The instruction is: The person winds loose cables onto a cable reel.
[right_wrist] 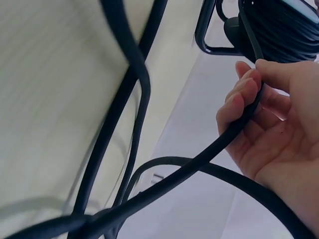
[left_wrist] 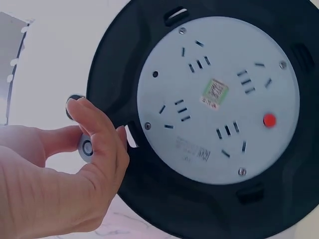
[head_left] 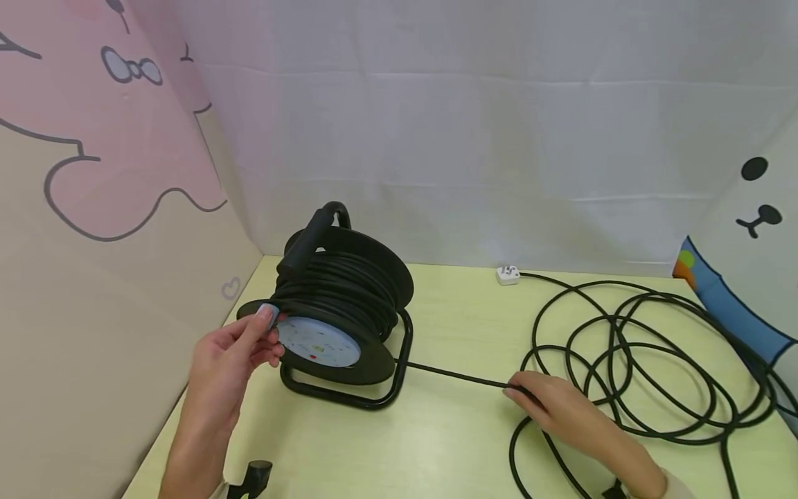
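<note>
A black cable reel stands on its tubular frame at the left of the table, wound with black cable. Its light grey socket plate has several socket slots and a red button. At the reel's left rim, my left hand pinches a small grey-blue crank knob between thumb and fingers. My right hand grips the black cable, which runs straight from the reel's lower side. In the right wrist view, thumb and curled fingers close round this cable.
Loose loops of cable spread over the right side of the pale yellow table. A white plug lies near the back edge by the white back wall. A printed pink and beige panel flanks the left side.
</note>
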A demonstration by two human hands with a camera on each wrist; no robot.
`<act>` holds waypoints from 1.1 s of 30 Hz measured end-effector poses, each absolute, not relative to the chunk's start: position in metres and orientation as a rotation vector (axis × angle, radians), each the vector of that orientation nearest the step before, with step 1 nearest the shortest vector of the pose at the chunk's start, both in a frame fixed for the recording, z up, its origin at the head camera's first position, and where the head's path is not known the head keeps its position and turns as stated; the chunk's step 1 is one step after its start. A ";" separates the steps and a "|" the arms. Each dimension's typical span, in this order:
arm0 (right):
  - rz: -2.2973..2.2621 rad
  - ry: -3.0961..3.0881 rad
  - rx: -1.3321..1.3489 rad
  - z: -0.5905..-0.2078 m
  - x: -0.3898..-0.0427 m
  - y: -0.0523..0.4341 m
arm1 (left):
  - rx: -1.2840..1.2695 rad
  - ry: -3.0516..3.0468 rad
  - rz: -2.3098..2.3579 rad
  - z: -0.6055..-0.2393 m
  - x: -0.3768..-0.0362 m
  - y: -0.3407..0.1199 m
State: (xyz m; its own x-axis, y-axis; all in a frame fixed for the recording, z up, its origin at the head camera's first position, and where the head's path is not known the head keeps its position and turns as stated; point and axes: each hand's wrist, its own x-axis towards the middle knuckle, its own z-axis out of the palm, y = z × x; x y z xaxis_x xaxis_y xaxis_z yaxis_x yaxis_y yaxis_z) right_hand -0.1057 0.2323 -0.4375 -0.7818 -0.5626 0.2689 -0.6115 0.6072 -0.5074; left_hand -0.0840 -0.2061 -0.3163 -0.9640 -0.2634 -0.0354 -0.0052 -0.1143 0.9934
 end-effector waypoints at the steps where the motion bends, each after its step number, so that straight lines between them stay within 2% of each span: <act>1: 0.906 -2.731 1.010 -0.438 -0.107 0.230 | 0.295 -1.977 -2.190 -0.315 -0.084 -0.204; 17: 0.905 -2.654 1.171 -0.441 -0.123 0.189 | 0.195 -2.094 -2.059 -0.322 -0.074 -0.147; 33: 0.907 -2.742 1.346 -0.431 -0.124 0.169 | -0.015 -2.124 -2.209 -0.342 -0.069 -0.109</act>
